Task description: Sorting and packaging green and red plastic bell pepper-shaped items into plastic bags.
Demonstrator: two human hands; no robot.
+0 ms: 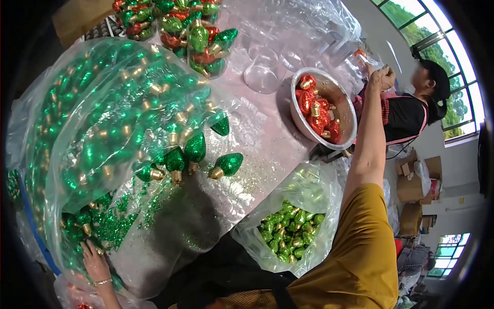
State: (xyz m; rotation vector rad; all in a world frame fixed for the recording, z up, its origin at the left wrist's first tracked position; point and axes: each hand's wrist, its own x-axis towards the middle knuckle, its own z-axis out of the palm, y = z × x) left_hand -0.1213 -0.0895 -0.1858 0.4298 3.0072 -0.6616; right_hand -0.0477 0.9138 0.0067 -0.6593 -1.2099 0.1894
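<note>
My left hand (pixel 96 263), a bracelet on its wrist, is low on the left with its fingers stretched out. It lies at the mouth of a big clear plastic bag (pixel 77 129) full of glittery green bulb ornaments with gold caps, by a green bulb ornament (pixel 84 219). At the upper right my right arm is stretched far out, and my right hand (pixel 382 79) is closed beyond a metal bowl (pixel 294 110). What its fingers hold, if anything, I cannot make out. Red bulb ornaments (pixel 319 116) lie in the bowl.
Loose green bulb ornaments (pixel 229 164) and glitter lie on the covered table (pixel 252 190). Clear cups (pixel 261 77) and filled tubs (pixel 206 56) stand at the back. A bag of light green ornaments (pixel 288 232) is below the table edge. Another person (pixel 406 113) is beyond my right hand.
</note>
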